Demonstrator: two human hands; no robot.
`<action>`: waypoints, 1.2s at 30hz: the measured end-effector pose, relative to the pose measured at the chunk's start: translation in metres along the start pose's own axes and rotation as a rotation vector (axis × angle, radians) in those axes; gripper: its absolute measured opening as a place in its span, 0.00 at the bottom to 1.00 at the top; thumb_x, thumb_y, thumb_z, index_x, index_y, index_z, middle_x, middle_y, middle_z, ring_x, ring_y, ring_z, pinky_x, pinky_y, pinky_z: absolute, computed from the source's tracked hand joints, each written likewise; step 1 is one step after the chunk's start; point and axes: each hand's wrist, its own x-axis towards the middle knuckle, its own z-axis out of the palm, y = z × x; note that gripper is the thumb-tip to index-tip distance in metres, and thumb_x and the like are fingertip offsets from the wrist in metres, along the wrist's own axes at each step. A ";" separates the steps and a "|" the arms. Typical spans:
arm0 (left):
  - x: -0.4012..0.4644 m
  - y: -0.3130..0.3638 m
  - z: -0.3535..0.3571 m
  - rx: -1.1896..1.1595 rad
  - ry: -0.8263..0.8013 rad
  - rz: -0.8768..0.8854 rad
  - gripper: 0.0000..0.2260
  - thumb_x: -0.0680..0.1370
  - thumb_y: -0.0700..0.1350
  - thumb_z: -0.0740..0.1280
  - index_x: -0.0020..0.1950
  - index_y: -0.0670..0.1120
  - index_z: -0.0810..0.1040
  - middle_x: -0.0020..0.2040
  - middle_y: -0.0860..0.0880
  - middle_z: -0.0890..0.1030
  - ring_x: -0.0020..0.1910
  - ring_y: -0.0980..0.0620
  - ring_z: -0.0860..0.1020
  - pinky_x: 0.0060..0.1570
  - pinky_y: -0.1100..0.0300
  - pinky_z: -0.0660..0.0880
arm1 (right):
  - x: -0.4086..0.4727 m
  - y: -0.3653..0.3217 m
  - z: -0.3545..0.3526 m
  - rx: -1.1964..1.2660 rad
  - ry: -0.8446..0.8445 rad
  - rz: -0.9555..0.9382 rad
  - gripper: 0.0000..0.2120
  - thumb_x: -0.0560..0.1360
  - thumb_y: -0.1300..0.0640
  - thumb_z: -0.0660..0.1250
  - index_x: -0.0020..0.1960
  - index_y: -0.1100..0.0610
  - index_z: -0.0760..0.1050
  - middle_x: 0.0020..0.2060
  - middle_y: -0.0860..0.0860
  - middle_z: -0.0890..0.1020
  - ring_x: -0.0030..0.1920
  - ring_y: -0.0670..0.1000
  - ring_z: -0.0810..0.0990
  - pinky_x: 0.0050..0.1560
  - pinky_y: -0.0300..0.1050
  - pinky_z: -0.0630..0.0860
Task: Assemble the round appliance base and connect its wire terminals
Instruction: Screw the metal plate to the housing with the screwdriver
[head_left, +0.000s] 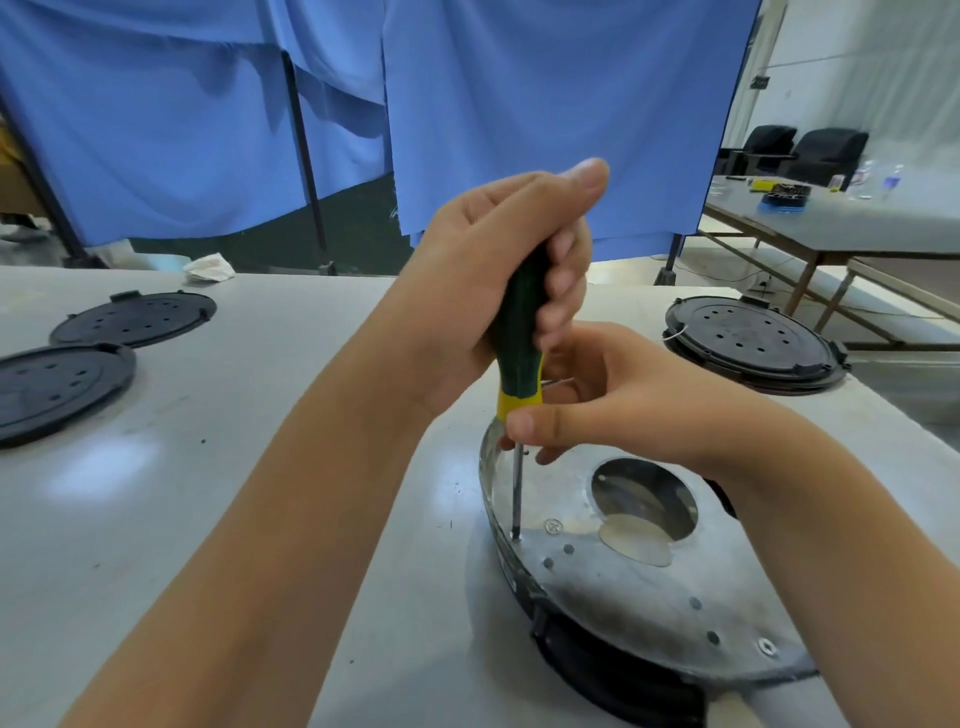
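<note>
The round appliance base (649, 587) is seen at the lower right of the frame, lying on the pale table (208, 493), its silvery metal plate uppermost over a black plastic rim. A green-and-yellow screwdriver (519, 332) is held upright at the centre of the frame, its tip seated on a screw near the plate's left edge. The handle is wrapped by the curled fingers of the left hand (498, 280), thumb raised at the top. The shaft just below the yellow collar is pinched by the right hand (597, 400), between thumb and fingertips, so that the tool is steadied. The plate is judged stiff and fairly light, with a smooth surface likely to slide on the table when pressed; its thin edge may be sharp, so the black rim is thought the better place to take hold. Two black perforated covers (93, 343) lie at the left of the frame, and another assembled base (753, 343) stands at the right. No wire terminals can be made out.
</note>
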 end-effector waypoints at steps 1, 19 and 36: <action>0.001 -0.002 0.002 0.103 0.131 0.027 0.18 0.80 0.48 0.63 0.30 0.47 0.71 0.26 0.51 0.72 0.23 0.53 0.70 0.25 0.61 0.70 | 0.001 -0.001 0.000 -0.018 0.022 0.002 0.21 0.66 0.55 0.76 0.53 0.64 0.74 0.41 0.50 0.82 0.44 0.54 0.85 0.39 0.40 0.78; -0.001 0.002 -0.002 -0.214 -0.303 -0.057 0.15 0.74 0.40 0.57 0.26 0.46 0.66 0.22 0.51 0.65 0.18 0.54 0.61 0.20 0.65 0.60 | 0.000 -0.006 0.009 -0.055 -0.051 -0.060 0.12 0.62 0.54 0.79 0.36 0.52 0.75 0.31 0.50 0.77 0.34 0.45 0.78 0.36 0.35 0.75; 0.006 -0.015 0.008 0.372 0.392 0.064 0.13 0.79 0.50 0.65 0.39 0.43 0.75 0.30 0.48 0.77 0.26 0.54 0.75 0.28 0.61 0.76 | 0.006 0.000 0.010 -0.111 0.105 -0.013 0.17 0.66 0.50 0.76 0.50 0.55 0.76 0.39 0.49 0.84 0.39 0.51 0.85 0.36 0.39 0.80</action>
